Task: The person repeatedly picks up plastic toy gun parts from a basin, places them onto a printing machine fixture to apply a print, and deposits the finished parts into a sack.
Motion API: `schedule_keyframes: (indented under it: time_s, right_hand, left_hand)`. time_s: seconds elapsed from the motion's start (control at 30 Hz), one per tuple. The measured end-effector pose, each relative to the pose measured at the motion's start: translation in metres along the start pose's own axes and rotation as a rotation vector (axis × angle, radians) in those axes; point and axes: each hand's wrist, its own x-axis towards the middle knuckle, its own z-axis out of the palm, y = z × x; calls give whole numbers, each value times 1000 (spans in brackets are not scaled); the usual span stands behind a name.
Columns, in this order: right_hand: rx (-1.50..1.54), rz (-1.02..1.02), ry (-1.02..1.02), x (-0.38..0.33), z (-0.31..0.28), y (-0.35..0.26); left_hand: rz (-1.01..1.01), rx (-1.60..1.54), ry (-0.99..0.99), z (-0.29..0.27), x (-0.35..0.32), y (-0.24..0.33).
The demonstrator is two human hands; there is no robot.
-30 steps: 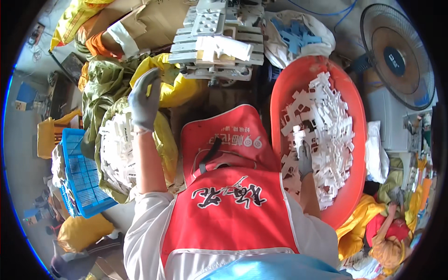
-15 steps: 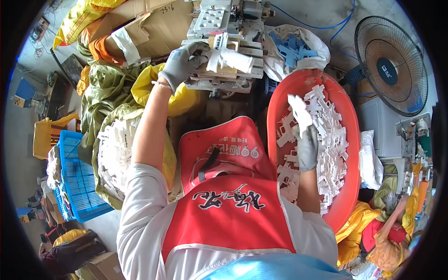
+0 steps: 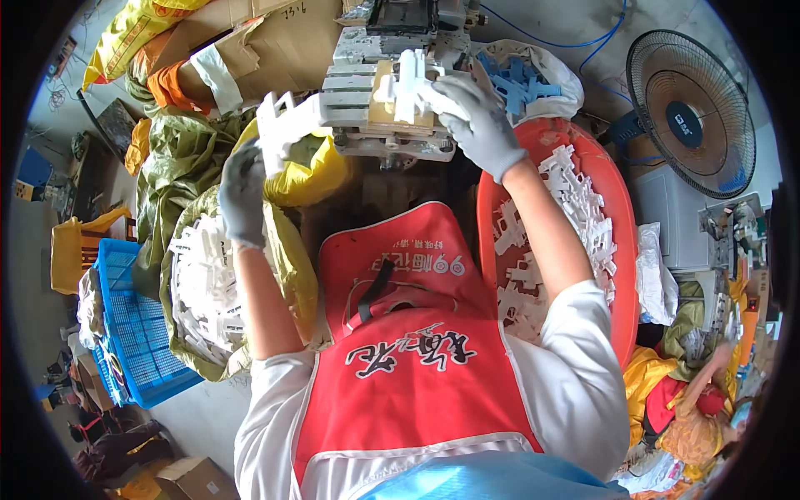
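Note:
My left hand (image 3: 242, 196), in a grey glove, grips a white plastic gun-shaped piece (image 3: 279, 137) over the yellow sack, left of the machine. My gloved right hand (image 3: 483, 129) has its fingers closed on the grip end of another white gun-shaped piece (image 3: 409, 87). That piece lies on a tan block (image 3: 381, 117) on the metal bed of the machine (image 3: 346, 100). My right fingertips are partly hidden behind the glove and the piece.
At right a red tub (image 3: 621, 275) holds many white pieces; a white sack (image 3: 567, 83) of blue pieces and a fan (image 3: 687, 117) stand beyond. An open green sack (image 3: 187, 350) of white pieces, a yellow sack (image 3: 312, 179) and a blue crate (image 3: 137, 333) are at left.
My left hand has moved from the machine down to the left with a white piece. My right hand has brought a piece from over the tub to the block. The machine's upper part has shifted.

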Motion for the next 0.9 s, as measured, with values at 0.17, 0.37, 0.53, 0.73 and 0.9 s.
schedule_keyframes:
  time_s: [0.17, 0.37, 0.53, 0.73, 0.9]
  right_hand:
    - [-180, -50, -305, 15, 8, -3]
    - [-259, -311, -210, 15, -15, -11]
    - [-92, 215, -158, -79, -40, -6]
    - [132, 664, 60, -247, -63, 65]
    - [-270, 851, 144, -329, -106, 77]
  left_hand:
    - [-118, 31, 125, -53, -39, -12]
    - [-102, 342, 102, -54, -62, 3]
    - [-185, 229, 213, -87, -90, 14]
    - [-108, 903, 207, -164, -124, -14]
    - [-7, 817, 189, -156, -122, -25]
